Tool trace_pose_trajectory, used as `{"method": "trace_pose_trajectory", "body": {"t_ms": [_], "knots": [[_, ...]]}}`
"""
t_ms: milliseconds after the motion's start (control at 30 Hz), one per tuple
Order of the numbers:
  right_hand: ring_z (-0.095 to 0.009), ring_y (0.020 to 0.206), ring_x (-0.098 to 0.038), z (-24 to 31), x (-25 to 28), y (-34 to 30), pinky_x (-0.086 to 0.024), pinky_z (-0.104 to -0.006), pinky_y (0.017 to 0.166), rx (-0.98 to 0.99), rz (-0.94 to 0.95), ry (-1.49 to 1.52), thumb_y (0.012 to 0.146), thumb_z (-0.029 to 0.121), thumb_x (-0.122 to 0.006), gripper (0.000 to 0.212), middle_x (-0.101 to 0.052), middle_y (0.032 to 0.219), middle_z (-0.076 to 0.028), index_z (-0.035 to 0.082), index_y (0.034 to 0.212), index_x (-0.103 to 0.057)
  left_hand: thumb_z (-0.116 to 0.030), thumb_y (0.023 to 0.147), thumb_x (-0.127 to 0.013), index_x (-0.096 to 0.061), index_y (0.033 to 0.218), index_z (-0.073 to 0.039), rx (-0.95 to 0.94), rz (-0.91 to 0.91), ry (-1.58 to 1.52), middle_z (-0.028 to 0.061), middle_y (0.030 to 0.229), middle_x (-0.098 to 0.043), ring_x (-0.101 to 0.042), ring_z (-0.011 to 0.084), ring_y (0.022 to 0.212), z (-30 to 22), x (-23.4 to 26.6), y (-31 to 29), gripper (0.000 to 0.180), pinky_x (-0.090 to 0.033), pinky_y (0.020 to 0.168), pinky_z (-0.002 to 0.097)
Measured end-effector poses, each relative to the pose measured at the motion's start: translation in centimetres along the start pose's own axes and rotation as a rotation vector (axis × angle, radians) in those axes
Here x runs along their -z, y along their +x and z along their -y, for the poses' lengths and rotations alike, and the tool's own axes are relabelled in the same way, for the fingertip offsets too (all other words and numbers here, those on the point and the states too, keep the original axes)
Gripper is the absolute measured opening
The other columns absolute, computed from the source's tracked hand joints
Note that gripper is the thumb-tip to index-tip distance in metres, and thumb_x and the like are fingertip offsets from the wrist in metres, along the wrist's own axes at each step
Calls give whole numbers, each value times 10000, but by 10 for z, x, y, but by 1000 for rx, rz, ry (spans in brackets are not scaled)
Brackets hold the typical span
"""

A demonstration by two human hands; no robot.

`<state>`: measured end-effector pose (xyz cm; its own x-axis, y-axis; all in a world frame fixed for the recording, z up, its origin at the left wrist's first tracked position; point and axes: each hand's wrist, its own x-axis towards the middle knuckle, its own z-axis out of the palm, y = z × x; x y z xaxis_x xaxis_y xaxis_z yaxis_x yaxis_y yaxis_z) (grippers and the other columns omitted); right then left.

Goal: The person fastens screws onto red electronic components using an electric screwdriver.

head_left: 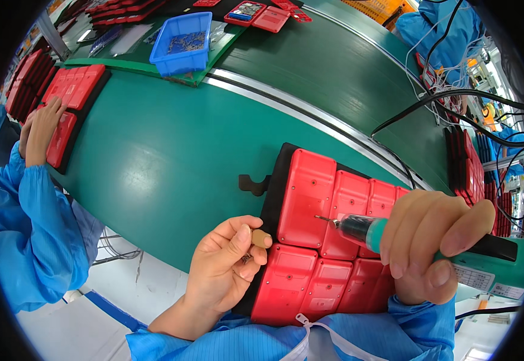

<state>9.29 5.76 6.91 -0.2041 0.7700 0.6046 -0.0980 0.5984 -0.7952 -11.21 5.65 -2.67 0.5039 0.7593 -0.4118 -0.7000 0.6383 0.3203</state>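
My right hand (427, 240) is wrapped round a green and black electric screwdriver (363, 230). Its thin bit points left over the red plastic housings (313, 180), which lie in two rows on a black backing (283, 165) in front of me. Whether the bit touches a housing, I cannot tell. My left hand (223, 256) is closed beside the left edge of the rows, thumb and fingers pinched. Small dark metal pieces that look like screws (247, 257) show between its curled fingers. A tan finger cot (262, 239) seems to cover one fingertip.
On the green bench (147, 156), a co-worker's hand (44, 129) rests on more red housings at left. A blue bin (180, 45) of small metal parts stands at the back. A dark cut-out piece (253, 185) lies left of the rows. Black cables (484, 93) hang at right.
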Motion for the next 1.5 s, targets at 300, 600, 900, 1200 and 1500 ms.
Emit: {"method": "trace_pose_trajectory", "body": {"t_ms": [300,600,900,1200,1500], "knots": [[-102,389,-498,-2,0,1,-430,-220,358,-6,-14,-5,789,163,-590,238,-483,525,5,94,850,-371,-127,880,-447,-508,938,-18,-13,22,20,98,780,-556,-495,108,616,1,2,1,138,-355,435,160],[-97,386,-497,-3,0,2,-431,-216,360,-19,-26,-2,794,162,-576,225,-480,518,12,96,849,-369,-126,880,-448,-518,941,-11,-14,30,25,94,778,-544,-476,107,612,1,4,2,148,-353,445,161],[-97,365,-460,-6,-11,2,-404,-225,350,-100,-128,-34,795,174,-581,237,-455,500,15,102,839,-359,-164,881,-453,-543,907,-22,-43,49,66,94,742,-548,-439,102,571,5,4,2,170,-330,448,174],[-108,378,-400,-5,-14,10,-366,-243,381,-197,-69,-91,755,76,-582,239,-435,526,-29,84,808,-349,-257,897,-414,-544,825,-47,37,50,132,36,636,-504,-361,79,502,6,-9,-1,258,-296,420,180],[-92,455,-482,-7,-16,0,-420,-229,423,-112,-186,142,721,-17,-536,139,-488,569,-54,8,786,-416,-281,879,-453,-544,808,-59,51,28,42,2,619,-482,-386,53,512,11,-28,-31,250,-298,408,146]]}}
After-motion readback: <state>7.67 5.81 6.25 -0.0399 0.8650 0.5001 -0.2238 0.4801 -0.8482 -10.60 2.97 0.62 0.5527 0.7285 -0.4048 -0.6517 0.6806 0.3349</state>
